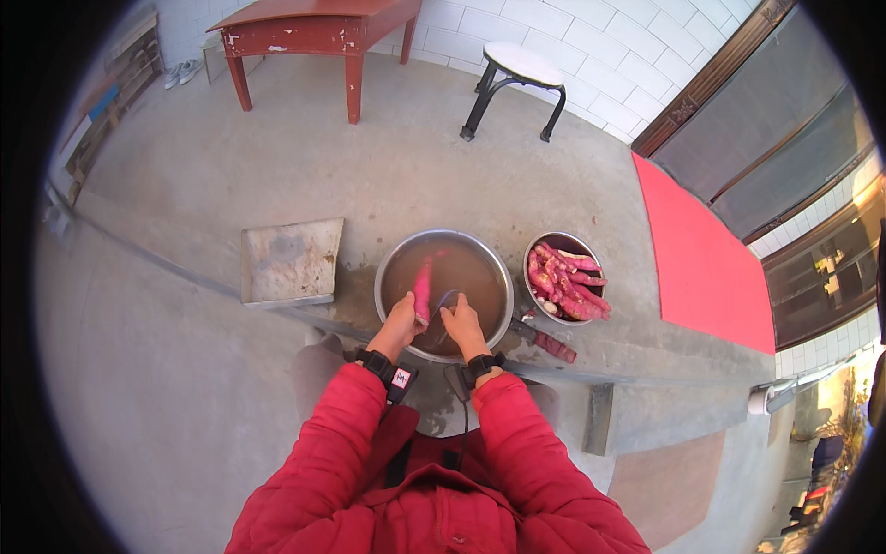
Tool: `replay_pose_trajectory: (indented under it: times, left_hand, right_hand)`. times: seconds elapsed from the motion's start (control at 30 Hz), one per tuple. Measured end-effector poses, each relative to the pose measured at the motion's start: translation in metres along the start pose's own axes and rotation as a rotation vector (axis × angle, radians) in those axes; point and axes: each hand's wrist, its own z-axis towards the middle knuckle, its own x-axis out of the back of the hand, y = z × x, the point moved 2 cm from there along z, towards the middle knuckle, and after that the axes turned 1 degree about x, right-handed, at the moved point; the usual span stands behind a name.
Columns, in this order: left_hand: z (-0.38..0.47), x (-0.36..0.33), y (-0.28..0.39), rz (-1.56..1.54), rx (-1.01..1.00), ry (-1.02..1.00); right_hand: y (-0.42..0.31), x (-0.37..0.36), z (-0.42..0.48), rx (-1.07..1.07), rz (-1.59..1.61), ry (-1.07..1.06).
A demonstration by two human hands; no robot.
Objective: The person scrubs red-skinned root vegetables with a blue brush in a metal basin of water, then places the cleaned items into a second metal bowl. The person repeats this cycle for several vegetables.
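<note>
A wide metal basin (507, 305) of murky brown water stands before me on the concrete ledge. My left hand (400, 320) grips the near end of a pink-skinned sweet potato (423, 287), whose far tip dips into the water. Over the basin's near right part, my right hand (465, 324) pinches a thin, bluish curved strip (440, 302); its exact kind is unclear. The strip bows toward the potato's near end. Both wrists bear black strapped devices.
A metal bowl (527, 280) heaped with sweet potatoes (564, 280) sits right of the basin. Near it lies a tool with a reddish handle (555, 346). A metal dustpan (291, 263) rests at left. Behind are a red table (297, 38), a stool (524, 64) and a red mat (699, 270).
</note>
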Motion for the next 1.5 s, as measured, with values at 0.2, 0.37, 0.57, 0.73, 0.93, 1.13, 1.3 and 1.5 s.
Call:
replay_pose_trajectory:
  times: [0.2,0.37,0.57,0.73,0.93,1.13,1.3,1.5]
  left_hand:
    - [0.006,0.0,-0.005,0.062,-0.062,0.078]
    - [0.007,0.001,-0.005,0.122,-0.078,0.096]
    - [0.002,-0.004,-0.003,0.143,-0.068,0.051]
    - [-0.005,-0.012,-0.007,0.235,0.007,0.028]
    - [-0.011,-0.012,-0.009,0.253,-0.002,0.018]
    - [-0.009,-0.015,-0.011,0.307,-0.017,0.0]
    - [-0.006,-0.013,-0.01,0.311,-0.002,-0.035]
    - [0.001,-0.01,-0.013,0.178,0.046,-0.051]
  right_hand:
    - [0.001,-0.022,0.009,-0.045,-0.035,-0.088]
    - [0.003,-0.012,0.012,-0.07,0.101,-0.13]
    - [0.017,0.021,0.021,-0.226,0.739,0.013]
    - [0.016,0.029,0.011,-0.19,0.704,0.079]
    - [0.001,0.032,-0.017,0.119,-0.319,-0.014]
    - [0.005,0.031,-0.027,0.206,-0.519,-0.061]
    - [0.014,0.034,-0.006,0.006,-0.293,-0.149]
    - [0.006,0.047,-0.015,-0.005,0.173,0.09]
